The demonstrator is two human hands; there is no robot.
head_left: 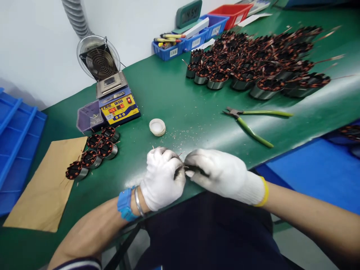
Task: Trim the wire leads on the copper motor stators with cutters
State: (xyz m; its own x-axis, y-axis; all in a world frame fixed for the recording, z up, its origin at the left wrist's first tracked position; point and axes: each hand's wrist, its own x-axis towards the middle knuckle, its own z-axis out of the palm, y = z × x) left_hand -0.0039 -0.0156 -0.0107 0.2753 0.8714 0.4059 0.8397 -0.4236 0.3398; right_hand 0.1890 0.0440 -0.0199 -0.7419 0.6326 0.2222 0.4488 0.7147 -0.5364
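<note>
My left hand [163, 178], in a white glove, is closed around a wound motor stator that its fingers mostly hide. Thin copper wire ends poke out above the knuckles. Against it, my gloved right hand [218, 170] pinches a slim dark tool [198, 170], whose tip reaches the gap between the hands; its exact kind is hidden by the fingers. Beyond my hands stands a small round white container [157, 127], with light scraps scattered beside it. Green-handled cutters [239, 112] lie spread apart to the right.
Several wound stators [106, 149] stand at left beside brown cardboard [46, 183]. A soldering pot [119, 108] with a fan sits behind them. Many more stators [268, 88] crowd the back right. Blue bins [168, 52] and a clock [189, 15] line the wall.
</note>
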